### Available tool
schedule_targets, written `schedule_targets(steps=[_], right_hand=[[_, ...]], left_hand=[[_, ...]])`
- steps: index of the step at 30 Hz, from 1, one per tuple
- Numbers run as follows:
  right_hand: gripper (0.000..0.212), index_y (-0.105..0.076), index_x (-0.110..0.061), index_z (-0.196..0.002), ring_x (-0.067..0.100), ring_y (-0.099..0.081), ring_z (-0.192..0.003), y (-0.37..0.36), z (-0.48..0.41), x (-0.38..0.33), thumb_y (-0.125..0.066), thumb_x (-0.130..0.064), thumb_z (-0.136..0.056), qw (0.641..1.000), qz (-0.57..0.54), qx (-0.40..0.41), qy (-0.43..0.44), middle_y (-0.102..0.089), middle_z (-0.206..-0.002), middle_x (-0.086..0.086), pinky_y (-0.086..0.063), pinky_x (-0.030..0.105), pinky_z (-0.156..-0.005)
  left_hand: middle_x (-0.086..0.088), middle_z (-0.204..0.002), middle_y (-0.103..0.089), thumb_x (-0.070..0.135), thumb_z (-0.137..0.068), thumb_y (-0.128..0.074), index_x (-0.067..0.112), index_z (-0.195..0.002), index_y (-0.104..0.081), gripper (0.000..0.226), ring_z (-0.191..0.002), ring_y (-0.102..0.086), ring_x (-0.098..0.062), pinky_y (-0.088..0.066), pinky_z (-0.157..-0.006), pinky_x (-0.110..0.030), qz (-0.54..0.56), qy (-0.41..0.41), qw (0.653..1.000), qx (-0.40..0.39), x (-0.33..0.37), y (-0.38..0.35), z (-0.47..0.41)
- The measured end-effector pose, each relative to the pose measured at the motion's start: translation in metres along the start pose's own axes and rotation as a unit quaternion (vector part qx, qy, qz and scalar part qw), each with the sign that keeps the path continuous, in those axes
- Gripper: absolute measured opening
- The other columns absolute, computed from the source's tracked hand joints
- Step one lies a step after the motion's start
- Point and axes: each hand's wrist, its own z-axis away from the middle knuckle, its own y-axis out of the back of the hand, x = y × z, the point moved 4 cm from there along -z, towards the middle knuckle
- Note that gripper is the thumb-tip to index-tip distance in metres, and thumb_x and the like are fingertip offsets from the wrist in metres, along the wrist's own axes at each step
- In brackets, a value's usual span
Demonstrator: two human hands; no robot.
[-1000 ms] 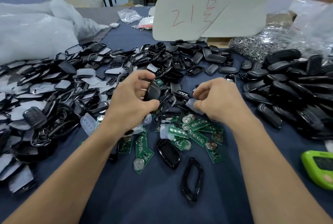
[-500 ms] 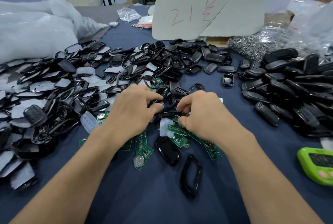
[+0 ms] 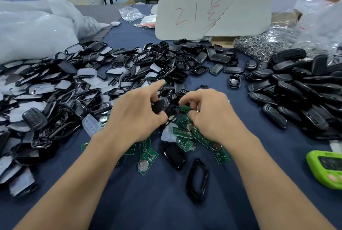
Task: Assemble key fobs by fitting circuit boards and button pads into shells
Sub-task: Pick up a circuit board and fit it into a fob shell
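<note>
My left hand (image 3: 136,113) grips a black fob shell (image 3: 160,105) between thumb and fingers, its index finger pointing out straight. My right hand (image 3: 207,113) pinches a small green circuit board (image 3: 184,109) right beside the shell. Under both hands lie several green circuit boards (image 3: 147,156) with round coin cells. A clear button pad (image 3: 90,124) lies to the left of my left wrist. A black shell half (image 3: 173,153) and a black frame ring (image 3: 198,179) lie near me on the blue cloth.
A heap of black shells and frames with white liners (image 3: 46,89) covers the left. Finished black fobs (image 3: 296,89) pile up on the right, metal key rings (image 3: 259,44) behind them. A green device (image 3: 325,168) sits at the right edge. A white card (image 3: 212,11) stands at the back.
My right hand has lifted a green board off the pile beside the shell in my left hand. My left index finger has straightened.
</note>
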Motion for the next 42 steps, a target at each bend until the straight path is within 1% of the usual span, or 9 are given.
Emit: schedule_targets(steps=[4,7,13,17,22,27,30,34,42], right_hand=[[0.024,-0.079,-0.029,-0.085,0.003,-0.050,-0.055,0.003,-0.005,0.016,-0.075,-0.005,-0.083,0.970,-0.218,0.081,-0.066,-0.062,-0.063,-0.011,-0.043,0.020,-0.055],[0.031,-0.081,-0.028,-0.078,0.007,-0.050,-0.051,-0.004,-0.003,0.008,-0.075,0.002,-0.082,0.924,-0.373,0.052,-0.070,-0.066,-0.062,-0.009,-0.042,0.024,-0.052],[0.033,-0.080,-0.016,-0.081,0.016,-0.064,-0.059,-0.011,-0.004,0.002,-0.062,0.010,-0.093,0.837,-0.542,-0.003,-0.069,-0.070,-0.070,0.003,-0.050,0.022,-0.051],[0.038,-0.069,-0.012,-0.121,0.018,-0.061,-0.055,-0.013,-0.005,0.003,-0.055,0.012,-0.095,0.816,-0.573,-0.018,-0.070,-0.063,-0.067,0.006,-0.047,0.023,-0.048],[0.033,-0.079,-0.020,-0.099,0.011,-0.048,-0.053,-0.009,-0.007,0.007,-0.061,0.007,-0.090,0.843,-0.532,0.006,-0.083,-0.063,-0.066,0.000,-0.037,0.019,-0.048],[0.019,-0.063,-0.012,-0.090,0.016,-0.055,-0.054,0.005,-0.001,0.005,-0.061,0.006,-0.095,0.803,-0.579,0.037,-0.136,-0.061,-0.078,0.014,-0.038,0.021,-0.047],[0.021,-0.059,-0.013,-0.088,0.020,-0.070,-0.063,0.010,0.014,0.001,-0.058,0.006,-0.099,0.753,-0.639,0.041,-0.150,-0.069,-0.078,0.013,-0.055,0.025,-0.055],[0.019,-0.066,-0.018,-0.084,0.013,-0.054,-0.065,0.012,0.047,0.001,-0.069,-0.003,-0.095,0.800,-0.573,0.071,-0.162,-0.060,-0.076,-0.001,-0.046,0.023,-0.060],[0.018,-0.054,-0.013,-0.089,0.018,-0.057,-0.054,0.011,0.101,-0.022,-0.052,-0.004,-0.105,0.731,-0.644,0.061,-0.219,-0.065,-0.084,0.013,-0.042,0.024,-0.048]], left_hand=[[0.032,-0.088,-0.062,0.050,-0.072,-0.066,0.048,-0.147,-0.049,0.077,-0.080,-0.060,0.002,-0.044,-0.069,-0.024,0.084,0.021,0.993,0.077,0.000,0.007,-0.002],[0.028,-0.091,-0.073,0.046,-0.070,-0.071,0.043,-0.143,-0.056,0.075,-0.086,-0.068,0.004,-0.045,-0.072,-0.006,0.221,0.064,0.969,0.087,-0.002,0.002,-0.003],[-0.011,-0.116,-0.076,0.006,-0.100,-0.061,0.014,-0.151,-0.047,0.053,-0.090,-0.075,-0.016,-0.062,-0.070,-0.032,0.639,0.186,0.743,-0.076,0.001,-0.015,-0.008],[-0.018,-0.139,-0.065,0.010,-0.104,-0.051,0.006,-0.152,-0.046,0.048,-0.113,-0.065,-0.025,-0.061,-0.093,-0.039,0.681,0.149,0.693,-0.181,0.005,-0.015,-0.008],[-0.017,-0.141,-0.065,0.009,-0.101,-0.053,0.007,-0.138,-0.062,0.038,-0.119,-0.068,-0.024,-0.059,-0.097,-0.039,0.707,0.088,0.654,-0.256,0.005,-0.012,-0.005],[-0.017,-0.138,-0.067,0.007,-0.101,-0.049,0.007,-0.139,-0.061,0.039,-0.117,-0.070,-0.024,-0.061,-0.094,-0.044,0.713,0.121,0.649,-0.235,0.004,-0.009,-0.004],[-0.016,-0.140,-0.065,0.009,-0.094,-0.054,0.016,-0.145,-0.058,0.051,-0.115,-0.070,-0.025,-0.062,-0.089,-0.042,0.721,0.139,0.648,-0.203,0.010,-0.007,0.008],[-0.015,-0.122,-0.070,-0.001,-0.101,-0.048,0.018,-0.131,-0.066,0.041,-0.106,-0.072,-0.025,-0.061,-0.085,-0.038,0.741,0.134,0.647,-0.120,0.024,-0.006,0.034],[0.002,-0.096,-0.075,-0.002,-0.106,-0.048,0.017,-0.111,-0.066,0.027,-0.085,-0.072,-0.010,-0.059,-0.067,-0.025,0.668,0.178,0.722,-0.026,0.053,-0.016,0.083]])
